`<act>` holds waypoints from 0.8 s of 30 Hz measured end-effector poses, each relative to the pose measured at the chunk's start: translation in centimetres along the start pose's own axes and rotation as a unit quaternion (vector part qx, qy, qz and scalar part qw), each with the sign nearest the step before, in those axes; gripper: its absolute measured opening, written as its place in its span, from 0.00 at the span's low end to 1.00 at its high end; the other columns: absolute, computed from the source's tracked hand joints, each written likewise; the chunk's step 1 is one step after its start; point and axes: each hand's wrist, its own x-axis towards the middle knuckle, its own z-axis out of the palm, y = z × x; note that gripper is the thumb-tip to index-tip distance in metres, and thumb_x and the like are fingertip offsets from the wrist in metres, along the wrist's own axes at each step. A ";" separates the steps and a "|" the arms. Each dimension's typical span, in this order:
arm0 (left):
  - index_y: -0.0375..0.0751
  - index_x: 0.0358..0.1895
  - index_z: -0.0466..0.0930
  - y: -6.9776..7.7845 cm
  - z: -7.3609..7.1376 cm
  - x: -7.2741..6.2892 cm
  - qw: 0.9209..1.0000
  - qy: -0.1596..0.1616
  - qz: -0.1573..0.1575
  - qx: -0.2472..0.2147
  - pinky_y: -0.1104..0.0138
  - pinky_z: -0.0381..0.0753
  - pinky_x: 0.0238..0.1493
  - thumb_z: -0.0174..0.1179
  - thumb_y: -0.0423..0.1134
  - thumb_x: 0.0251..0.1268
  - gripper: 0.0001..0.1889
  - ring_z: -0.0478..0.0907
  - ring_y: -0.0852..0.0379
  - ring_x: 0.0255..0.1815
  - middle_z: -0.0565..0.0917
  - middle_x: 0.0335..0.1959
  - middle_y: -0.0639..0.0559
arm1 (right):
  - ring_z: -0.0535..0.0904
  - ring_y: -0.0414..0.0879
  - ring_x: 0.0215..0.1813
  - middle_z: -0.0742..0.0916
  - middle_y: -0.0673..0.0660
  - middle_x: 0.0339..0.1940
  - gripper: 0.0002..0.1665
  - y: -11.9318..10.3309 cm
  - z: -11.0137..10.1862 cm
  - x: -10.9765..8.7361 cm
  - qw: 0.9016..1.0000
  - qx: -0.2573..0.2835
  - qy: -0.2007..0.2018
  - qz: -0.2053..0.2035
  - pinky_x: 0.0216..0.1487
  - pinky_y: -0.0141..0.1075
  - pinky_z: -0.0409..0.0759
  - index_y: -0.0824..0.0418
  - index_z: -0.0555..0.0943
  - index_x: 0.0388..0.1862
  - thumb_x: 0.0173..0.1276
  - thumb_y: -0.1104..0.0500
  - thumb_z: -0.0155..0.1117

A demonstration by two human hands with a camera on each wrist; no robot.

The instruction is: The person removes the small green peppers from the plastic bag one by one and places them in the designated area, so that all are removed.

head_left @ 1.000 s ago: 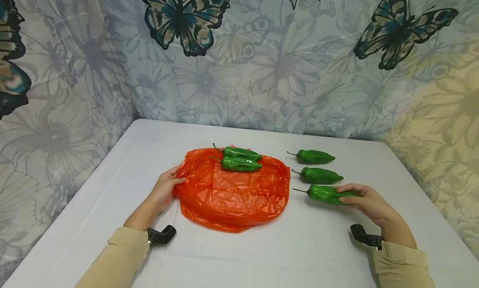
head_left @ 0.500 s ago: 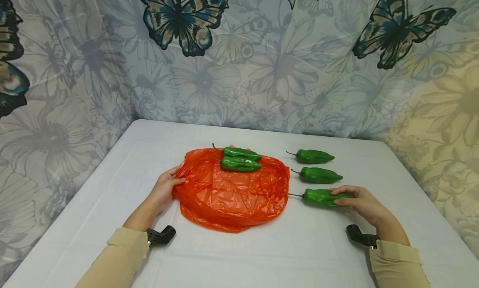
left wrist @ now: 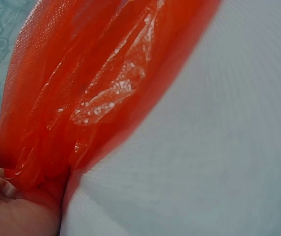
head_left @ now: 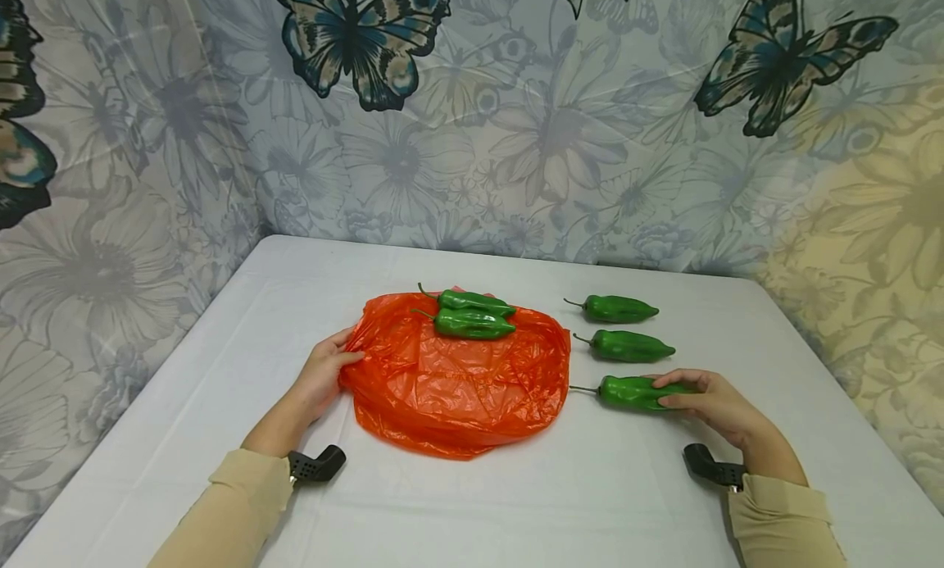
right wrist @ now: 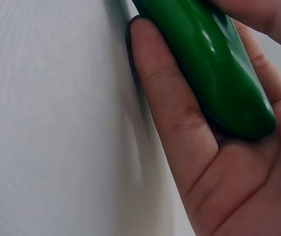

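Observation:
An orange-red plastic bag [head_left: 457, 396] lies spread on the white table, its left edge pinched by my left hand [head_left: 321, 378]. In the left wrist view the gathered film of the bag [left wrist: 96, 88] runs into the fingers. Two green peppers, one [head_left: 475, 324] in front of the other [head_left: 478, 301], rest on the bag's far part. My right hand [head_left: 719, 404] grips a third green pepper [head_left: 627, 393] by its tip end, stem toward the bag's right edge. The right wrist view shows this pepper [right wrist: 214, 69] between thumb and fingers, close to the tabletop.
Right of the bag, two more green peppers, a nearer one [head_left: 633, 346] and a farther one [head_left: 621, 309], lie with stems to the left. The white-covered table [head_left: 516, 511] ends at a patterned cloth backdrop [head_left: 516, 158] behind and at the sides.
The right hand has shifted left and slightly nearer with its pepper, mostly in the first half second. The left hand, bag and other peppers have stayed in place.

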 end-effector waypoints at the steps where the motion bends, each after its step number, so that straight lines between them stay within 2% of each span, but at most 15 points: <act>1: 0.39 0.73 0.48 0.0 0.0 0.0 1.000 0.000 0.000 -0.001 0.78 0.76 0.46 0.42 0.28 0.68 0.30 0.72 0.68 0.50 0.58 0.73 0.43 | 0.74 0.30 0.41 0.80 0.26 0.44 0.11 0.0 0.0 0.0 1.000 -0.006 0.001 0.000 0.36 0.30 0.76 0.53 0.82 0.43 0.61 0.61 0.63; 4: 0.39 0.73 0.48 0.0 0.0 0.0 1.000 -0.001 0.000 0.000 0.78 0.76 0.46 0.42 0.28 0.68 0.30 0.73 0.68 0.49 0.58 0.73 0.42 | 0.72 0.28 0.43 0.80 0.26 0.43 0.12 0.1 -0.2 -0.1 1.000 -0.025 0.007 -0.002 0.38 0.29 0.74 0.56 0.82 0.44 0.60 0.60 0.64; 10: 0.39 0.73 0.49 0.0 0.0 0.0 1.000 0.002 -0.002 0.003 0.79 0.76 0.46 0.42 0.29 0.69 0.30 0.72 0.66 0.51 0.58 0.73 0.43 | 0.66 0.16 0.51 0.81 0.29 0.49 0.19 0.2 -0.3 0.1 0.998 -0.050 0.003 -0.038 0.46 0.20 0.69 0.68 0.79 0.47 0.59 0.59 0.65; 13: 0.40 0.73 0.49 0.0 0.0 0.0 1.000 0.003 -0.004 0.002 0.79 0.76 0.46 0.42 0.29 0.69 0.30 0.71 0.66 0.52 0.57 0.73 0.43 | 0.64 0.15 0.51 0.81 0.30 0.50 0.21 0.1 -0.2 0.1 0.997 -0.065 0.008 -0.039 0.47 0.22 0.68 0.69 0.78 0.48 0.59 0.58 0.66; 16: 0.40 0.73 0.49 0.0 0.0 0.0 1.000 0.002 -0.004 0.001 0.79 0.76 0.46 0.42 0.29 0.69 0.30 0.71 0.66 0.52 0.57 0.73 0.43 | 0.64 0.16 0.50 0.81 0.30 0.48 0.22 0.0 -0.1 0.0 0.996 -0.083 0.024 -0.030 0.54 0.33 0.68 0.69 0.79 0.48 0.58 0.57 0.67; 20: 0.40 0.73 0.49 0.1 0.0 0.0 1.000 0.001 -0.002 0.001 0.78 0.76 0.47 0.42 0.29 0.69 0.30 0.71 0.64 0.54 0.57 0.73 0.43 | 0.65 0.16 0.48 0.82 0.31 0.45 0.23 -0.3 0.1 0.0 0.994 -0.095 0.041 -0.027 0.59 0.55 0.63 0.69 0.79 0.48 0.57 0.56 0.68; 24: 0.40 0.73 0.49 0.0 0.0 0.0 1.000 0.001 -0.001 0.002 0.78 0.76 0.47 0.42 0.29 0.69 0.30 0.71 0.63 0.55 0.58 0.73 0.43 | 0.65 0.16 0.48 0.82 0.31 0.46 0.24 -0.5 0.3 0.0 0.994 -0.095 0.037 -0.038 0.60 0.62 0.59 0.70 0.79 0.49 0.57 0.57 0.68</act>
